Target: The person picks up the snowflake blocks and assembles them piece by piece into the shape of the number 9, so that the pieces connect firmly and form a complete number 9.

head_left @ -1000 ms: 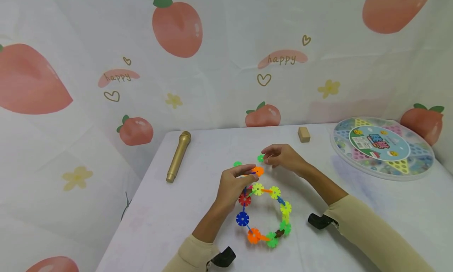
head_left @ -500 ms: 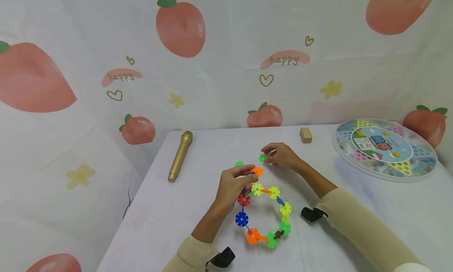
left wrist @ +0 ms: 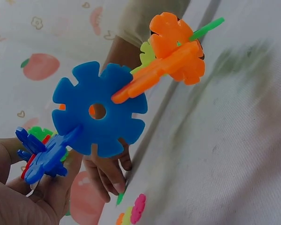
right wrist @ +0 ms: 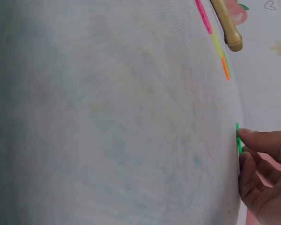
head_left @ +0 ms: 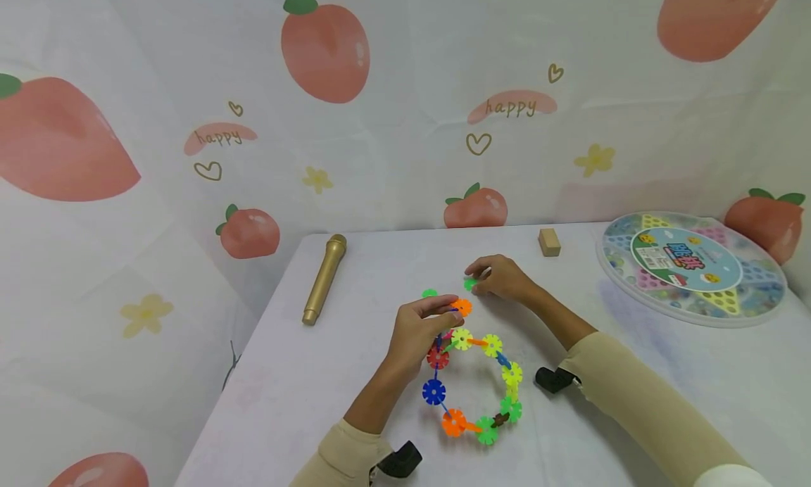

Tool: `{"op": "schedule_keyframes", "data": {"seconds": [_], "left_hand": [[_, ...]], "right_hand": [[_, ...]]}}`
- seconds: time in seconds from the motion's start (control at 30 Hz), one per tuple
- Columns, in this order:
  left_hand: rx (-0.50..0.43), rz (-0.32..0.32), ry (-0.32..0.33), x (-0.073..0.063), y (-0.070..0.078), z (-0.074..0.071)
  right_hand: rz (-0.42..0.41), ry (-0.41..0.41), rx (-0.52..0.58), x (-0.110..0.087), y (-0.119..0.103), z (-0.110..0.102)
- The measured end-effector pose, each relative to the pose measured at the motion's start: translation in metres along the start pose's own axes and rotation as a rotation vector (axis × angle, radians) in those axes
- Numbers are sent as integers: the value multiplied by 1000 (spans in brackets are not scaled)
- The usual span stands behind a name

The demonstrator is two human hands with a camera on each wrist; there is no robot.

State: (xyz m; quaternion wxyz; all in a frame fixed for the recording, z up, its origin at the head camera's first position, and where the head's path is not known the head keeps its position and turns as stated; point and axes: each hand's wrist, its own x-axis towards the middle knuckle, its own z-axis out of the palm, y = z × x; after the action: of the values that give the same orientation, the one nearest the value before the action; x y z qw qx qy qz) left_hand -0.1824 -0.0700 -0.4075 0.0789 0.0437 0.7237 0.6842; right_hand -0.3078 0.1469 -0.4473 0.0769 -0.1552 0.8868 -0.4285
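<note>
In the head view my left hand pinches the upper left of a linked loop of slotted plastic snowflake discs in blue, red, yellow, green and orange. The left wrist view shows a large blue disc of that loop close up, with orange discs linked beyond it. Farther back, my right hand has thumb and fingers curled at the edges of a single green snowflake disc at the tabletop. An orange disc shows just past the left fingertips.
A loose green disc lies behind the left hand; pink, yellow and orange discs lie flat nearby. At the back are a gold microphone-shaped stick, a wooden block and a round game board.
The right forearm has shifted slightly inward, while its fingers stay at the green disc. The left hand and the loop look the same; the view has moved a little.
</note>
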Motion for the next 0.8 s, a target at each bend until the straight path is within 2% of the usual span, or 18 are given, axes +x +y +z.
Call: {"op": "schedule_keyframes", "data": {"seconds": [0.13,0.27,0.5,0.8], "left_hand": [[1,-5,-2,0,-1,0],[1,-15,-5,0,-1,0],[17,-23,-1,1,-1,1],[-14,-42,-13,1,-1,1]], "right_hand": [[-5,-22,-53,2,-1,0],[24,-41,-89,2,-3,-1],[54,-61,-104,2,-3,-5],[36,-62,-104,-2,1,-9]]}}
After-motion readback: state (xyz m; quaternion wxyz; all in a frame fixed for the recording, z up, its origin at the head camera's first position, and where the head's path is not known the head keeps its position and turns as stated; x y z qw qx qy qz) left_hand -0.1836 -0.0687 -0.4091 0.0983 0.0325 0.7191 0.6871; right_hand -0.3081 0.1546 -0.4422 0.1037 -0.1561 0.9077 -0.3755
